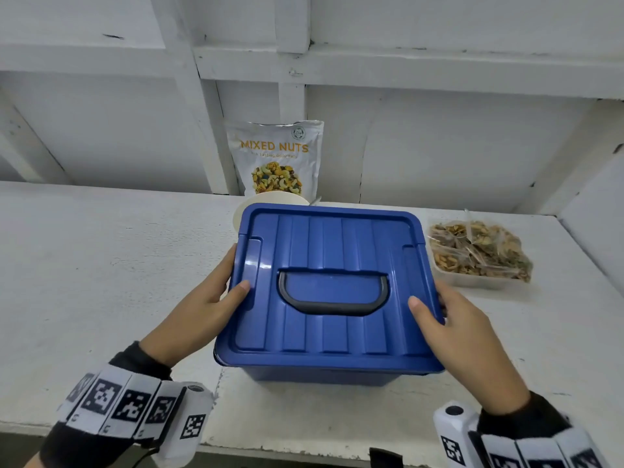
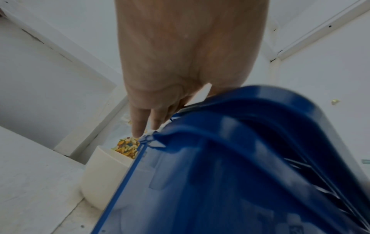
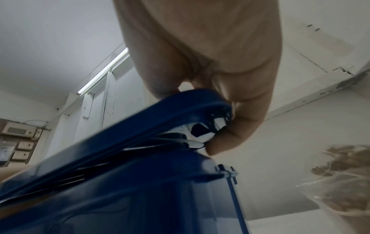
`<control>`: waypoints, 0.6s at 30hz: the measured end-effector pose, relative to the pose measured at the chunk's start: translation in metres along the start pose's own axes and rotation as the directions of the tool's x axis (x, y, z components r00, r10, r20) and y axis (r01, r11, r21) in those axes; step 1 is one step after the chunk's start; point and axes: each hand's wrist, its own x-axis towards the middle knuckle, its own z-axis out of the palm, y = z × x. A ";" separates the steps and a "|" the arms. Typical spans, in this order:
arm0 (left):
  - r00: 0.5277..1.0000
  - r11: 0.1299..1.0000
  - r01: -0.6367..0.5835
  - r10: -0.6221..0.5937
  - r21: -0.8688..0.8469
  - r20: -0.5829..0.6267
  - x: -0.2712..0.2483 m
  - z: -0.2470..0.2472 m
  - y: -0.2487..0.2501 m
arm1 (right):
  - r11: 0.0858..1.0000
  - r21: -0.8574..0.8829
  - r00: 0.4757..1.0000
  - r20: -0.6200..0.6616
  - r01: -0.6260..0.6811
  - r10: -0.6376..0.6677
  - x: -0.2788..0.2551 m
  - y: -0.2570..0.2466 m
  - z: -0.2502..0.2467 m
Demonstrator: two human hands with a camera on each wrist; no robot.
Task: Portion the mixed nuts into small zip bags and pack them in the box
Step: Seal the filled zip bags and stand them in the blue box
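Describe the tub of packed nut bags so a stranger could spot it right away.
Start at the blue box in the middle of the white counter. Just to its right sits a shallow clear tub. It alone is heaped with small clear zip bags of brown nuts, unlike the upright printed pouch behind.

The box (image 1: 314, 373) and its ribbed lid (image 1: 329, 282) are glossy blue plastic that catches the light; the lid's handle (image 1: 332, 293) is a duller dark plastic. The worktop (image 1: 101, 265) is white-painted, matt and rough, with chips in the paint. The nut pouch (image 1: 275, 157) is shiny, crinkled printed foil. The tub (image 1: 472, 276) is clear plastic, its zip bags (image 1: 479, 248) thin glossy film. The cup (image 2: 100, 178) looks smooth, matt cream.
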 end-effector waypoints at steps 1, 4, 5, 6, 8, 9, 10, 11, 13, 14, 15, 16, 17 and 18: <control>1.000 1.000 -0.011 0.011 0.003 0.013 0.000 0.000 0.002 | 1.000 -0.005 1.000 -0.008 -0.001 0.001 0.001 -0.001 -0.004; 0.999 0.998 -0.032 0.030 0.046 0.040 0.003 0.002 0.008 | 0.999 -0.037 0.999 0.000 -0.035 0.035 0.003 0.002 -0.013; 0.998 0.997 -0.042 0.039 0.065 0.045 0.004 0.004 0.009 | 0.997 -0.062 0.999 0.012 -0.051 0.052 0.003 0.004 -0.014; 0.997 0.995 -0.054 0.049 0.086 0.053 0.006 0.006 0.008 | 0.993 -0.096 0.998 0.020 -0.064 0.066 0.004 0.007 -0.013; 0.994 0.982 -0.088 0.077 0.165 0.073 0.011 0.011 0.005 | 0.983 -0.168 0.997 0.013 -0.071 0.075 0.005 0.015 -0.012; 0.993 0.970 -0.104 0.089 0.219 0.078 0.014 0.014 0.002 | 0.978 -0.194 0.997 0.005 -0.078 0.080 0.005 0.018 -0.012; 0.993 0.958 -0.105 0.087 0.268 0.077 0.016 0.016 -0.001 | 0.973 -0.211 0.996 0.000 -0.089 0.091 0.006 0.020 -0.011; 0.994 0.948 -0.098 0.080 0.303 0.070 0.018 0.018 -0.004 | 0.969 -0.224 0.995 0.000 -0.101 0.103 0.006 0.022 -0.011; 0.995 0.937 -0.095 0.077 0.336 0.064 0.022 0.019 -0.009 | 0.956 -0.265 0.991 0.013 -0.124 0.133 0.008 0.023 -0.011; 0.996 0.937 -0.087 0.074 0.339 0.054 0.022 0.019 -0.011 | 0.943 -0.306 0.989 0.023 -0.134 0.148 0.009 0.023 -0.011; 0.997 0.940 -0.074 0.069 0.333 0.029 0.023 0.018 -0.012 | 0.922 -0.364 0.989 0.022 -0.130 0.148 0.009 0.022 -0.010; 0.998 0.946 -0.053 0.061 0.319 -0.015 0.024 0.017 -0.012 | 0.896 -0.430 0.992 0.001 -0.113 0.126 0.008 0.020 -0.010; 0.996 0.954 -0.029 0.053 0.297 -0.073 0.024 0.016 -0.012 | 0.874 -0.482 0.998 -0.030 -0.068 0.061 0.005 0.015 -0.008; 0.990 0.962 -0.013 0.050 0.271 -0.131 0.025 0.016 -0.010 | 0.872 -0.489 0.998 -0.049 0.009 -0.038 0.002 0.006 -0.007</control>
